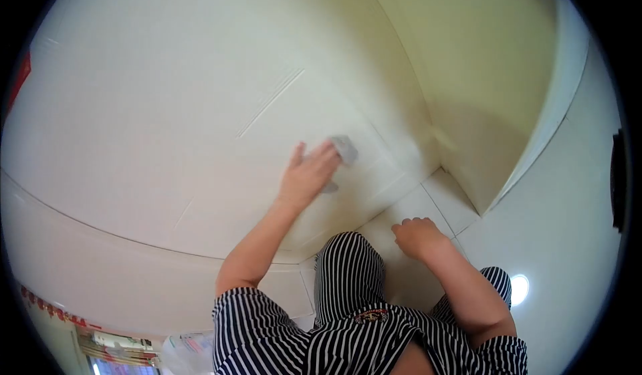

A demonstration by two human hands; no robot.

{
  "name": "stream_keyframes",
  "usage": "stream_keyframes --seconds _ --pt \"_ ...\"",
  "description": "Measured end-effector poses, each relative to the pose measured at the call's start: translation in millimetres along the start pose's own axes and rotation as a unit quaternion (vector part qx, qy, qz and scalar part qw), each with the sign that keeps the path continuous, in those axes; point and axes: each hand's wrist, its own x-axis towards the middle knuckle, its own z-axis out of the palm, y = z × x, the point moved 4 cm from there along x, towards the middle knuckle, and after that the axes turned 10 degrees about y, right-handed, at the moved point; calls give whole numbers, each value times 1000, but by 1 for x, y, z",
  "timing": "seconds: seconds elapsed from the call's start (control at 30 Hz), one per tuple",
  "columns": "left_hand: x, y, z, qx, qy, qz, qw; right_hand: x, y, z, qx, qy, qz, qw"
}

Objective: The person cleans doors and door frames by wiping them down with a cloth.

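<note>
My left hand (309, 174) presses a grey cloth (345, 150) against a white door-like panel (200, 94). Part of the cloth shows past the fingertips, and more of it peeks out beneath the palm; the hand is slightly blurred. Its thumb sticks out away from the cloth. Over the tiled floor (408, 208), near my knee, my right hand (420, 236) hangs with its fingers curled in, and I see nothing in it. A thin grooved line (271, 102) runs across the panel above my left hand.
A yellowish wall (495, 61) meets the panel at the right, with a white skirting edge along its base. My bent knee (349, 268) in striped cloth is close to the panel. Behind me at lower left are a clear plastic bag (187, 353) and red hanging decorations (57, 311).
</note>
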Motion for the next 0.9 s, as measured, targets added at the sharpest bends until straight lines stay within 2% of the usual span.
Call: stream_keyframes --seconds 0.07,0.1,0.17,0.2,0.27,0.3,0.33,0.4,0.47,0.5,0.57,0.6,0.67,0.73,0.8,0.87,0.9 --pt "11 -40 -50 31 110 -35 993 0 0 3 6 1 -15 1000" --pt "13 -63 -67 63 133 -53 988 0 0 6 8 -3 -25 1000" --pt "23 -111 -118 197 239 -63 949 -1 -2 6 10 -6 -31 999" --pt "37 -135 -155 298 217 -126 921 -2 -4 5 12 -9 -35 999" --pt "40 -200 -216 461 211 -189 841 -3 -6 1 18 -11 -32 999" --pt "45 -221 -251 422 291 -178 840 -4 -6 -1 25 -11 -25 999" --pt "45 -254 -286 514 278 -152 797 -5 -8 -4 27 -13 -28 999" --pt "43 -314 -361 570 283 -192 747 -7 -7 -12 12 -4 -28 1000" --pt "36 -355 -423 593 243 -309 703 -10 -6 -14 11 14 -33 999" --pt "33 -373 -433 594 241 -306 704 -10 -7 -15 10 32 -37 999" --pt "28 -403 -447 540 294 -373 694 -9 -8 -12 20 36 -40 998" --pt "30 -392 -439 541 295 -374 693 -8 -7 -12 25 44 -40 998" --pt "50 -333 -389 557 313 -303 707 -9 -8 -17 24 43 -49 998" --pt "63 -257 -335 687 233 -163 668 -12 -11 -18 26 35 -59 997" --pt "58 -228 -294 516 335 -194 764 -14 -13 -20 23 61 -68 996" --pt "59 -183 -253 405 301 -283 816 -16 -13 -19 32 80 -71 994" --pt "59 -162 -228 382 260 -294 837 -16 -13 -18 40 102 -74 991"
